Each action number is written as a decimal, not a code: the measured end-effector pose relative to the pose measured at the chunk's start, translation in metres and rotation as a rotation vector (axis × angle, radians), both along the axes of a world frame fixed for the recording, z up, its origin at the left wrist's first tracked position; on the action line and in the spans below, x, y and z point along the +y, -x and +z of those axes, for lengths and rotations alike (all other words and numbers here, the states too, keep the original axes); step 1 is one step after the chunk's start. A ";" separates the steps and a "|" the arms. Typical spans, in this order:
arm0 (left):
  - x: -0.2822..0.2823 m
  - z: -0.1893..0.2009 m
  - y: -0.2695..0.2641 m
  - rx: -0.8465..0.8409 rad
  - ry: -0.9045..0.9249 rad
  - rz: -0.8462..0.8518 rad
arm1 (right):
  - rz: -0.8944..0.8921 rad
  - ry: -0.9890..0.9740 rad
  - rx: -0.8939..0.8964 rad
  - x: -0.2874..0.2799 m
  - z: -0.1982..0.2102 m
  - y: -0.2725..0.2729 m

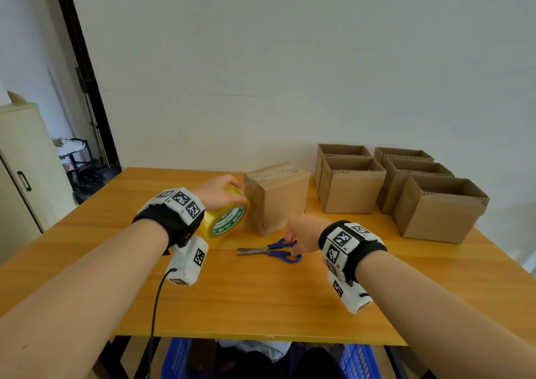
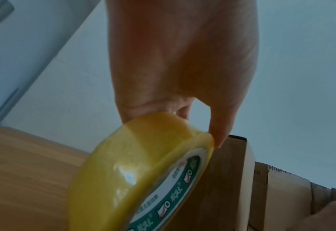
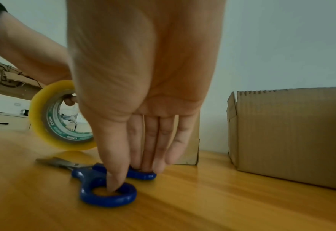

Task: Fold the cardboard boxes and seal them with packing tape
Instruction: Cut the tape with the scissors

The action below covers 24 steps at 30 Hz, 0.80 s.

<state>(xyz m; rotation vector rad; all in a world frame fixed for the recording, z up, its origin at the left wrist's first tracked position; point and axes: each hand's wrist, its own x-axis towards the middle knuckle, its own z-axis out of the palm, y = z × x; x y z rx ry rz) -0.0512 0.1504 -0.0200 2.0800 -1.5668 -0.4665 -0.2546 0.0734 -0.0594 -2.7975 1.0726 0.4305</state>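
Note:
A yellow tape roll (image 1: 224,219) (image 2: 143,171) (image 3: 64,115) stands on edge against the left side of a closed cardboard box (image 1: 278,198) (image 2: 228,179) at the table's middle. My left hand (image 1: 223,190) (image 2: 182,62) grips the roll from above, fingers over its rim near the box's upper corner. Blue-handled scissors (image 1: 272,251) (image 3: 107,187) lie flat on the table in front of the box, blades pointing left. My right hand (image 1: 301,233) (image 3: 131,176) reaches down onto them, thumb in the near loop and fingers in the far loop.
Several open cardboard boxes (image 1: 351,187) (image 1: 438,207) (image 3: 291,132) stand in two rows at the back right of the wooden table (image 1: 261,291). Blue baskets (image 1: 359,361) sit under the table's front edge. A cabinet (image 1: 20,161) stands at the far left.

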 end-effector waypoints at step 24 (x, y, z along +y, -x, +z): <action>0.004 0.004 -0.005 0.090 -0.005 0.010 | -0.311 -0.797 -0.467 0.004 0.027 0.014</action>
